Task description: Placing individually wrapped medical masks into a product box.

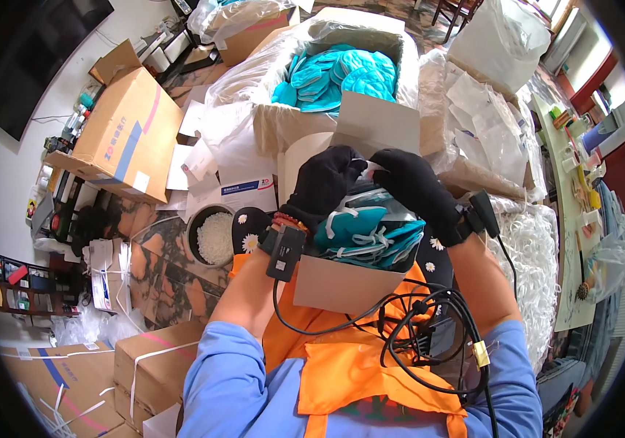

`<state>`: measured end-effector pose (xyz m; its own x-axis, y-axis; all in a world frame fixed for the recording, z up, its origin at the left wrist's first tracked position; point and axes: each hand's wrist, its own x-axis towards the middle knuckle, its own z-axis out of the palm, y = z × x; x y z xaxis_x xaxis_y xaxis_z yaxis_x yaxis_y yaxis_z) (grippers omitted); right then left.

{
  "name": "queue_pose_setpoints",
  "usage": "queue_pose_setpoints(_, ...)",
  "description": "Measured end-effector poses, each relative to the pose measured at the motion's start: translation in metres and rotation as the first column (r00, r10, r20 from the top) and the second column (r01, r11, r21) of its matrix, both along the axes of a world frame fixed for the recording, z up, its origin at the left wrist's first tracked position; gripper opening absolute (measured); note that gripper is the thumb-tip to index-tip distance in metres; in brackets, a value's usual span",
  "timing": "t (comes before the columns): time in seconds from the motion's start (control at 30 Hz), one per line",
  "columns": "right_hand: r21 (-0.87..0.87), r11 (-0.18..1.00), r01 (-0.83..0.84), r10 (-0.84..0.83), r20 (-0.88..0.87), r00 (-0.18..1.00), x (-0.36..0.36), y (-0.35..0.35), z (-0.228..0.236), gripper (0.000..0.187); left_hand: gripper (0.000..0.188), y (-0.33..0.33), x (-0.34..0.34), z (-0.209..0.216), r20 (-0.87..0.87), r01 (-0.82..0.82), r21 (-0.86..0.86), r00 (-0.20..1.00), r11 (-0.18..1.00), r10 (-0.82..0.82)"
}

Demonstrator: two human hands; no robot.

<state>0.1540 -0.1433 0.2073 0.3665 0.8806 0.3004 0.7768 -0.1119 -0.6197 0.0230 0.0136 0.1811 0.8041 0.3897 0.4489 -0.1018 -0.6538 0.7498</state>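
A white carton [349, 283] stands upright on my lap, its flap raised on the far side. Inside it are teal fabric pieces [371, 237] with white straps, and clear plastic film [394, 209] shows behind them. My left hand [329, 179], in a black glove, is closed over the far left part of the carton, pinching a thin whitish edge of the plastic bag. Opposite it, my right hand [418, 188], also gloved in black, is bent inward with its fingertips closed at the same plastic. The fingertips of both hands nearly meet and are partly hidden.
Beyond the carton, a large plastic-lined box [290, 124] holds a heap of teal pieces [349, 73]. White straps fill a bag [527, 255] on the right. A round bin [215, 235] with white bits stands left of my knee. Black cables [429, 314] loop across my orange apron.
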Motion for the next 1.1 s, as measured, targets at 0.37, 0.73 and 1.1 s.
queue_pose_setpoints(0.37, 0.113, 0.993, -0.031, 0.029, 0.019, 0.999, -0.007, 0.002, 0.006, 0.009, 0.022, -0.01, 0.018, -0.015, 0.029, 0.024, -0.068, 0.999, 0.997, -0.022)
queue_pose_setpoints(0.73, 0.017, 1.0, -0.002, -0.007, 0.543, 0.84, -0.058, -0.008, 0.013, 0.006, 0.013, 0.003, 0.044, -0.056, -0.076, -0.114, 0.563, 0.979, 0.819, 0.189)
queue_pose_setpoints(1.1, -0.089, 0.992, -0.093, 0.129, 0.631, 0.765, -0.084, -0.04, 0.043, 0.011, 0.016, 0.012, 0.067, -0.062, -0.197, -0.165, 0.602, 0.917, 0.781, 0.346)
